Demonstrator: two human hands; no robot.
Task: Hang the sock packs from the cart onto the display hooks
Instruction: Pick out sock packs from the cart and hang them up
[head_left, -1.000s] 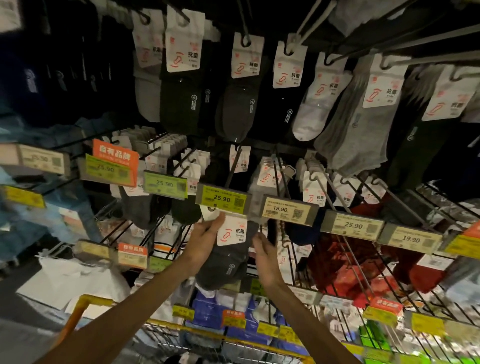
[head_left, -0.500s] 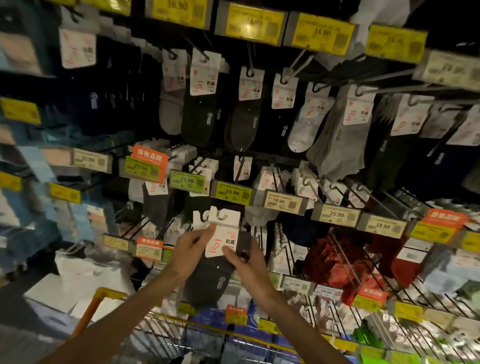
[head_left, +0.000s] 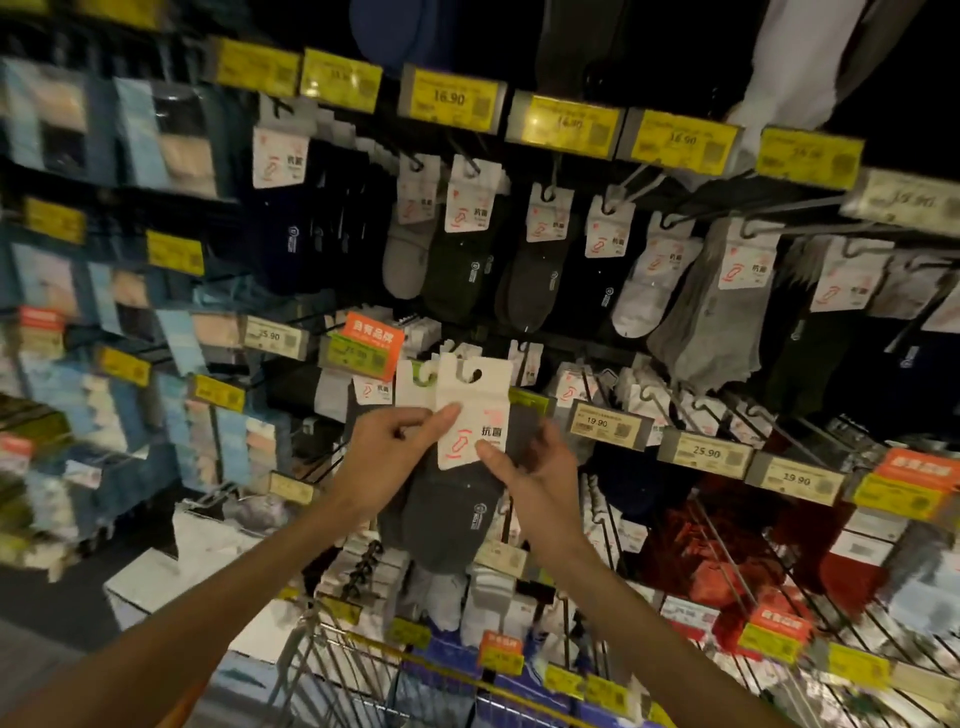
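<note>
Both my hands hold dark grey sock packs (head_left: 451, 514) with white header cards (head_left: 470, 410) in front of the display, about mid-frame. My left hand (head_left: 387, 457) pinches the left edge of the cards with thumb and fingers. My right hand (head_left: 535, 470) grips the pack from the right, thumb on the front card. The cards' hook cut-outs are free of any hook. The wire cart (head_left: 363, 675) with its yellow rim sits below my arms.
Rows of display hooks (head_left: 795, 228) carry hung sock packs (head_left: 462, 249) above and behind the held packs. Yellow price tags (head_left: 452, 98) front each hook row. Red socks (head_left: 727, 561) hang lower right. Blue boxed goods (head_left: 130, 312) fill shelves at left.
The view has tilted up, showing a higher hook row. The packs came off the hook behind the 25.90 tag and now sit free in both hands, cards fanned apart.
</note>
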